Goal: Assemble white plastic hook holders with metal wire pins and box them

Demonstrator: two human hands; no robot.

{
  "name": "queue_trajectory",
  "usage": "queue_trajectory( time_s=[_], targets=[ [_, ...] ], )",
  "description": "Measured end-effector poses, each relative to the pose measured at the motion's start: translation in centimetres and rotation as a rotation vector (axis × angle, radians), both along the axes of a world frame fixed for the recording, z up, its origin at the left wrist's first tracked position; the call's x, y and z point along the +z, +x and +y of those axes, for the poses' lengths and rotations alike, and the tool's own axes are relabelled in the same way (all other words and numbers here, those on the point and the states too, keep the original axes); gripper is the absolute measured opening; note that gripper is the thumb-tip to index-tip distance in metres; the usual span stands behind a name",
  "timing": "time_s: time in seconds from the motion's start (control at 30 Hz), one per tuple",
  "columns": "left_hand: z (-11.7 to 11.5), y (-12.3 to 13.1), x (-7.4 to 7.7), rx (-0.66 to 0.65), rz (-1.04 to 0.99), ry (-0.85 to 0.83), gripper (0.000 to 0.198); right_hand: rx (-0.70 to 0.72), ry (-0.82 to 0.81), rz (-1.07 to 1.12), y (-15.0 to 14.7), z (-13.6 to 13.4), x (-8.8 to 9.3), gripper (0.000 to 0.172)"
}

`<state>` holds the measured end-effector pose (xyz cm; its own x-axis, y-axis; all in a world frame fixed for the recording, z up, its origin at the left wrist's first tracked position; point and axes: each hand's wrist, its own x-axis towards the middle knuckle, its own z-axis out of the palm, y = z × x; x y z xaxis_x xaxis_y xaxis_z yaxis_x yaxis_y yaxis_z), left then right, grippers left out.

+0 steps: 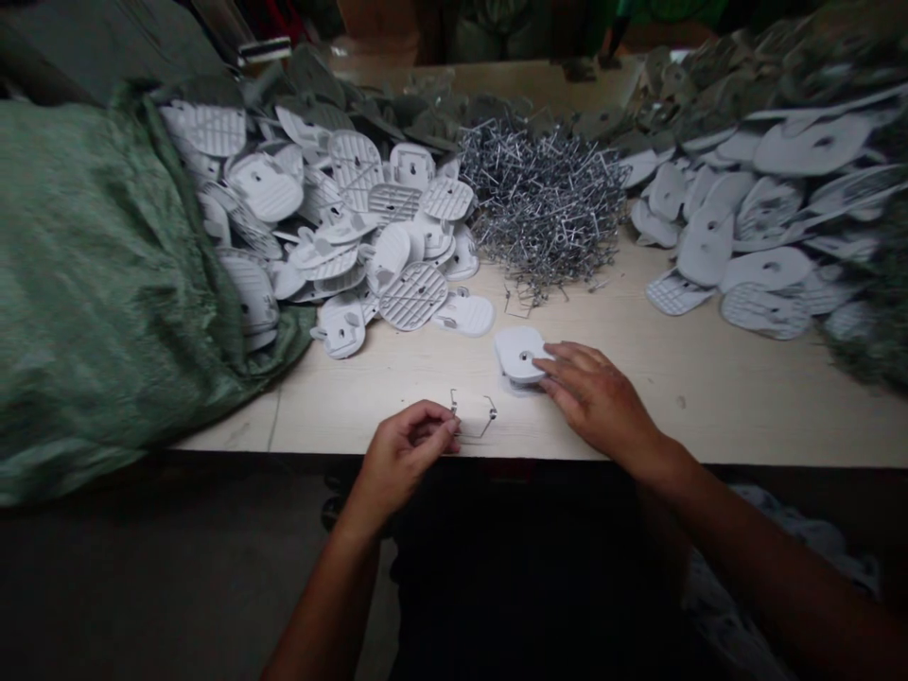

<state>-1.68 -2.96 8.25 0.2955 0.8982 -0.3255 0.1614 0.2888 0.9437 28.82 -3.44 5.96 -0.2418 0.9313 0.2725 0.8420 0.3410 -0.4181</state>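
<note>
My left hand [411,449] is closed at the table's front edge, pinching a bent wire spring [489,416] between thumb and fingers. The spring has a small coil at each side and thin legs pointing up. To the right, my right hand [600,392] has its fingertips on the right edge of a white, rounded plastic plate [516,350] with a hole in its middle. Part of another white piece shows beneath this plate. The undersides of the right fingers are hidden.
A heap of wire springs [550,199] lies at the back middle. White plastic plates [415,295] are piled at the left, beside a green woven sack [106,284]. More white plates [706,241] form a pile at the right. The pale tabletop [709,407] ends just before me.
</note>
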Motion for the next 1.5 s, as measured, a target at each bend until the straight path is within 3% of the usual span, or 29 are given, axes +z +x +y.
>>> queue_trajectory(
  time_s=[0.2,0.43,0.53,0.63,0.7,0.9,1.03,1.5],
  targets=[
    [0.8,3.8,-1.5,-0.099,-0.116,-0.076,0.029,-0.112,-0.011,0.029,2.5,1.0,0.0,0.033],
    [1.2,5.8,-2.4,-0.032,-0.187,-0.095,0.036,-0.283,0.048,0.366,0.7,-2.3,2.0,0.025],
    [0.8,6.5,-2.8,0.013,-0.220,-0.131,0.038,-0.364,-0.189,0.571,0.2,-3.9,1.9,0.025],
    [0.3,7.7,-3.4,0.012,-0.272,-0.186,0.041,-0.345,-0.553,0.844,-0.1,-4.5,0.8,0.041],
    [0.1,8.7,-3.9,-0.008,-0.306,-0.211,0.042,-0.337,-0.683,0.983,-0.2,-4.4,0.1,0.049],
    [0.4,10.8,-4.8,-0.080,-0.213,-0.142,0.037,-0.458,-0.609,1.104,0.4,-3.1,-0.6,0.050],
    [1.0,11.3,-4.7,-0.146,-0.040,-0.024,0.029,-0.474,-0.603,1.070,1.0,-2.5,-0.8,0.049],
    [1.7,11.8,-5.3,-0.195,0.109,0.133,0.021,-0.494,-0.604,1.080,1.3,-2.3,-1.8,0.044]
  ],
)
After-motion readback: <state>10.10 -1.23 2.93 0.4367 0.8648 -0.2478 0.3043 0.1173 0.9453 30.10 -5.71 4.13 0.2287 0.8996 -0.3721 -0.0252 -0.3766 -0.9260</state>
